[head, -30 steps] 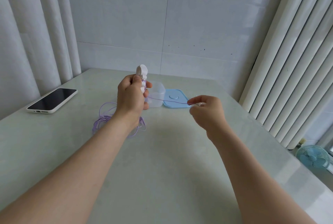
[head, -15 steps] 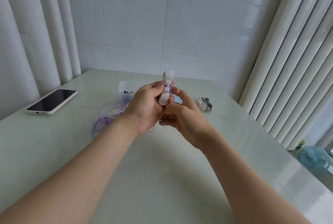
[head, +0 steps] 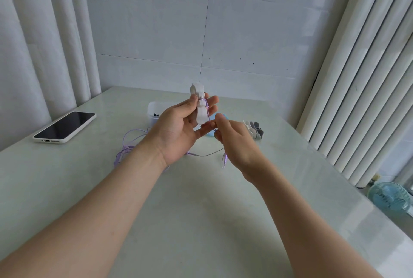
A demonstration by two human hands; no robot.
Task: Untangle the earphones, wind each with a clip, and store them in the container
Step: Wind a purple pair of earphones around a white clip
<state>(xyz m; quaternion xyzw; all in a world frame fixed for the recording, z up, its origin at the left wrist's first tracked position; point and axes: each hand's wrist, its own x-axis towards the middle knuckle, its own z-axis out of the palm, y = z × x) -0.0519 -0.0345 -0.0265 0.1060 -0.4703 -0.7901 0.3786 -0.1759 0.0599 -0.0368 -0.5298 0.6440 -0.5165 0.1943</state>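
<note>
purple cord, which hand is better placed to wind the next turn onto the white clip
Right, probably. The right hand pinches the purple cord just below the white clip, free to loop it; the left hand is occupied holding that clip upright.

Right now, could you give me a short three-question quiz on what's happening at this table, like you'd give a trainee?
1. True or false: the phone lies flat on the table, to the left of both hands.
2. What does the left hand hold up? A: clip. B: phone. C: pen.
3. Fill in: the right hand pinches a thin purple ____ just below the clip.

Key: 1 true. 2 A. 3 cord.
</note>
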